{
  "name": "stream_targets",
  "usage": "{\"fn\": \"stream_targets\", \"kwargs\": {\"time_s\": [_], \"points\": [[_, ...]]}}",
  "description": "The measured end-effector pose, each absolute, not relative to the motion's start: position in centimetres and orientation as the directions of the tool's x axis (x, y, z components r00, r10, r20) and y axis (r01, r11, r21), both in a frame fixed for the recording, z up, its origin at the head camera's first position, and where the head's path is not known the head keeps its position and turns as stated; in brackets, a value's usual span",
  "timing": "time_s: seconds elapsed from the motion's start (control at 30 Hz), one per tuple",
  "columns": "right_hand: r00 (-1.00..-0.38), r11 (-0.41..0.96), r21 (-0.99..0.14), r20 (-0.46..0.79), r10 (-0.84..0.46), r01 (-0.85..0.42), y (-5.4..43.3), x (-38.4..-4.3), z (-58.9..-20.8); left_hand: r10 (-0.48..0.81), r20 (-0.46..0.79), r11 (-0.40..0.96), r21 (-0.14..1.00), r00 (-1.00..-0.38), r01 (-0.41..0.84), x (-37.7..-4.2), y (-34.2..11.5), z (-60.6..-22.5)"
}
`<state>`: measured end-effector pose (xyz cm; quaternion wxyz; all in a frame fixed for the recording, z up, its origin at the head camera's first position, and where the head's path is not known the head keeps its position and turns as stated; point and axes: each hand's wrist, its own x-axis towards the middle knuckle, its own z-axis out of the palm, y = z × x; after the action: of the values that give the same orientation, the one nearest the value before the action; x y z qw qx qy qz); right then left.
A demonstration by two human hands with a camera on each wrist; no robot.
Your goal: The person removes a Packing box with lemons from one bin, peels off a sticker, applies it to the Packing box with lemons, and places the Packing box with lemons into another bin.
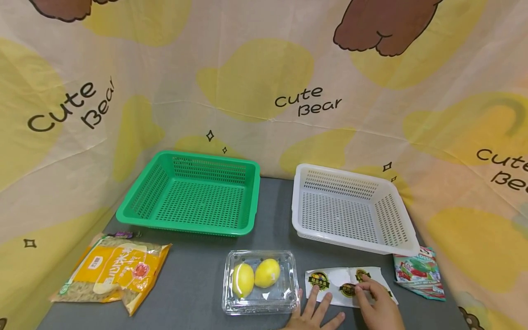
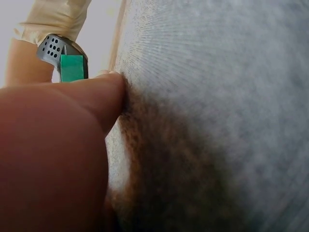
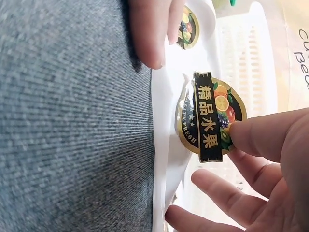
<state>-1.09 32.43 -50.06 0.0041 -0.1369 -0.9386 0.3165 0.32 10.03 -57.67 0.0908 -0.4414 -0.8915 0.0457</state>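
Observation:
A white sheet of fruit stickers [image 1: 339,277] lies on the grey table in front of me. My right hand [image 1: 381,308] pinches a round black-and-gold sticker [image 3: 207,116] between thumb and forefinger. In the right wrist view the sticker tilts up from the sheet, its far edge close against the paper. My left hand [image 1: 314,316] is spread with straight fingers, fingertips on the sheet's near edge. Beside that hand stands a closed clear plastic box [image 1: 257,310] holding two lemons [image 1: 243,280]. The left wrist view shows mostly the thumb [image 2: 58,130] and blurred table surface.
A green basket [image 1: 252,201] stands at the back left, a white basket [image 1: 294,213] at the back right. An orange-and-clear food bag [image 1: 119,268] lies at the left. By the right edge, a teal and red packet [image 1: 420,272] touches the white basket's corner.

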Motion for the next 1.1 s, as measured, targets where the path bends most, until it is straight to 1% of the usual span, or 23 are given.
{"fn": "stream_targets", "kwargs": {"time_s": [0.23, 0.33, 0.47, 0.53, 0.6, 0.7, 0.73, 0.77, 0.8, 0.87, 0.93, 0.97, 1.0, 1.03, 1.1], "points": [[-0.920, 0.664, -0.642, -0.203, 0.335, 0.383, 32.7, -1.3, -49.6, 0.790, 0.061, 0.613, -0.109, -0.610, 0.783, 0.2, 10.3, -57.3], [-0.918, 0.653, -0.649, -0.220, 0.330, 0.390, 32.8, -1.3, -49.4, 0.792, 0.065, 0.610, -0.101, -0.607, 0.786, 0.3, 10.2, -57.2], [-0.927, 0.662, -0.652, -0.213, 0.307, 0.369, 32.9, -1.2, -49.3, 0.812, 0.121, 0.584, -0.152, -0.571, 0.798, 0.1, 10.0, -57.2], [-0.926, 0.666, -0.646, -0.212, 0.312, 0.372, 32.9, -1.2, -49.2, 0.829, 0.160, 0.558, -0.174, -0.536, 0.811, 0.0, 9.7, -57.0], [-0.923, 0.677, -0.630, -0.220, 0.317, 0.382, 32.9, -1.1, -49.1, 0.851, 0.145, 0.522, -0.125, -0.505, 0.844, -0.1, 9.4, -56.4], [-0.911, 0.679, -0.609, -0.236, 0.339, 0.410, 32.8, -1.1, -48.9, 0.873, 0.159, 0.463, 0.022, -0.461, 0.886, -0.3, 9.1, -55.1], [-0.908, 0.679, -0.604, -0.240, 0.344, 0.417, 32.8, -1.1, -48.7, 0.877, 0.171, 0.441, 0.086, -0.449, 0.893, -0.4, 9.0, -54.6], [-0.905, 0.678, -0.601, -0.246, 0.347, 0.423, 32.7, -1.1, -48.6, 0.878, 0.190, 0.417, 0.145, -0.439, 0.897, -0.5, 8.9, -54.2], [-0.903, 0.676, -0.601, -0.250, 0.348, 0.427, 32.6, -1.1, -48.5, 0.874, 0.240, 0.387, 0.180, -0.422, 0.904, -0.6, 8.9, -53.8], [-0.904, 0.673, -0.605, -0.254, 0.345, 0.427, 32.4, -1.1, -48.1, 0.855, 0.346, 0.328, 0.217, -0.387, 0.919, -1.0, 9.0, -53.1], [-0.908, 0.672, -0.611, -0.255, 0.333, 0.418, 32.2, -1.2, -47.8, 0.819, 0.447, 0.288, 0.221, -0.359, 0.932, -1.5, 8.9, -52.4], [-0.912, 0.673, -0.616, -0.251, 0.325, 0.410, 32.0, -1.2, -47.7, 0.793, 0.502, 0.281, 0.201, -0.345, 0.938, -1.8, 8.9, -52.1], [-0.916, 0.675, -0.621, -0.246, 0.316, 0.399, 31.9, -1.2, -47.6, 0.762, 0.547, 0.285, 0.198, -0.347, 0.938, -1.9, 8.7, -51.8], [-0.920, 0.673, -0.628, -0.239, 0.311, 0.391, 31.8, -1.3, -47.5, 0.723, 0.602, 0.299, 0.171, -0.340, 0.939, -2.2, 8.7, -51.6], [-0.929, 0.677, -0.638, -0.207, 0.308, 0.366, 31.3, -1.3, -47.5, 0.634, 0.683, 0.357, 0.158, -0.363, 0.921, -2.7, 8.3, -51.1]]}}
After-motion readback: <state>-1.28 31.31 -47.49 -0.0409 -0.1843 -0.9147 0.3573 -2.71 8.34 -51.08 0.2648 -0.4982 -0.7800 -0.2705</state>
